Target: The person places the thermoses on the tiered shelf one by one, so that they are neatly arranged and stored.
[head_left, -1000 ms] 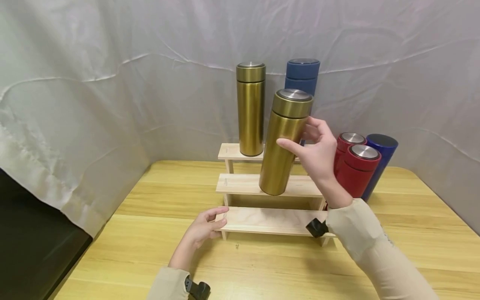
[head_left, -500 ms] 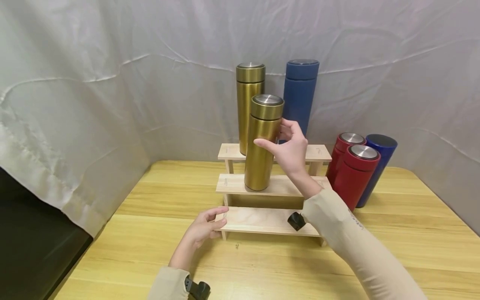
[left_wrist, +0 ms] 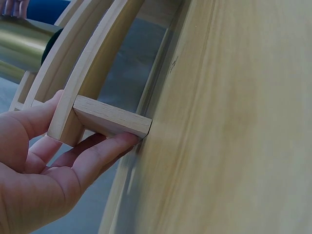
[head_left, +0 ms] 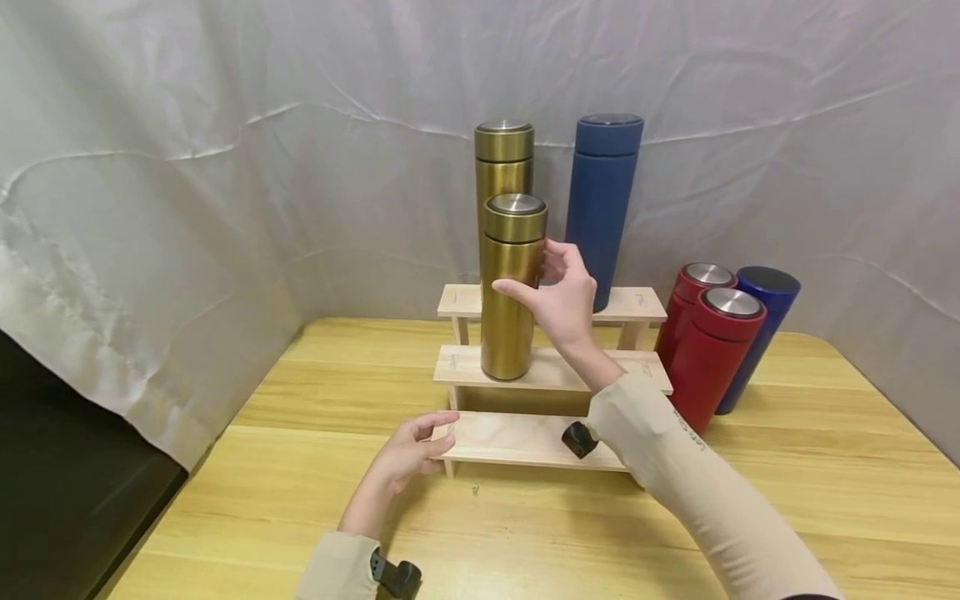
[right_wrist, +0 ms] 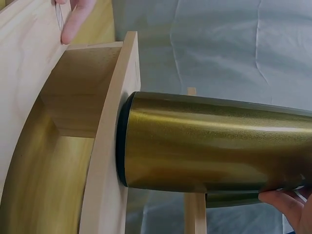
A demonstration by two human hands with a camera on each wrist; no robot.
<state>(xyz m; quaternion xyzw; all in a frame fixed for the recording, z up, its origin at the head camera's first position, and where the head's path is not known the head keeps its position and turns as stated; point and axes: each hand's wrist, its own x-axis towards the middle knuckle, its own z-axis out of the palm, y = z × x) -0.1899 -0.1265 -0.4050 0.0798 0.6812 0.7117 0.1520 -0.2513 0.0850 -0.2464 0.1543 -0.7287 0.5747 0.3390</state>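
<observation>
In the head view my right hand (head_left: 564, 304) grips a gold thermos flask (head_left: 510, 292) round its right side, thumb across the front. The flask stands upright at the left of the middle step of a wooden three-step rack (head_left: 525, 437). Its dark base meets the board's edge in the right wrist view, where the flask (right_wrist: 214, 141) covers most of the hand. My left hand (head_left: 408, 450) holds the left end of the lowest step. Up close in the left wrist view, the left hand's fingers (left_wrist: 105, 151) curl round the board end and its leg.
On the top step stand another gold flask (head_left: 504, 171), partly hidden, and a tall blue flask (head_left: 606, 208). Two red flasks (head_left: 716, 358) and a dark blue one (head_left: 768, 333) stand on the table right of the rack. A grey curtain (head_left: 360, 208) closes the back.
My right hand has carried the gold flask left and lowered it onto the left of the middle step, from a tilted to an upright pose. The left hand has stayed on the rack.
</observation>
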